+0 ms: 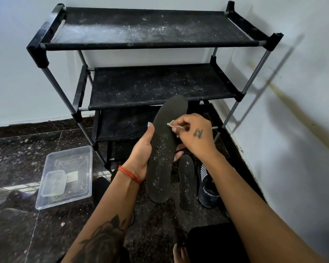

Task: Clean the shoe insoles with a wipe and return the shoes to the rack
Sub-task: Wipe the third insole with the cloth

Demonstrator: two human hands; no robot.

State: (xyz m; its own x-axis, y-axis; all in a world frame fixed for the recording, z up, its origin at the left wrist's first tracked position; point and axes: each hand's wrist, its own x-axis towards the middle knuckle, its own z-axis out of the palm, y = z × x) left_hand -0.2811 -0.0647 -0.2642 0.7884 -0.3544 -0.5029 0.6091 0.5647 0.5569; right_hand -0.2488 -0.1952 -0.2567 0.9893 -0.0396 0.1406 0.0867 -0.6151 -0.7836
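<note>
I am cradling the speckled insole point(162, 158) in my left hand point(141, 149), fingers curling round its edge, while my right hand point(195, 136) is pinching a small scrap of wipe point(171, 124) against it. So little wipe may be smearing grit rather than lifting it, or slipping out. At 3 o'clock the second insole point(186, 182) and shoe point(207, 184) are waiting on the floor point(17, 158); at 12 the dusty rack point(150, 86) is threatening to re-soil them.

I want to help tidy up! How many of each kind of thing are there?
Insoles: 2, one held, one on the floor
Shoes: 1
Clear plastic boxes: 2, a small one inside a big one
Shoe racks: 1
Small white wipes: 1, pinched in the right hand
Total: 7
</note>
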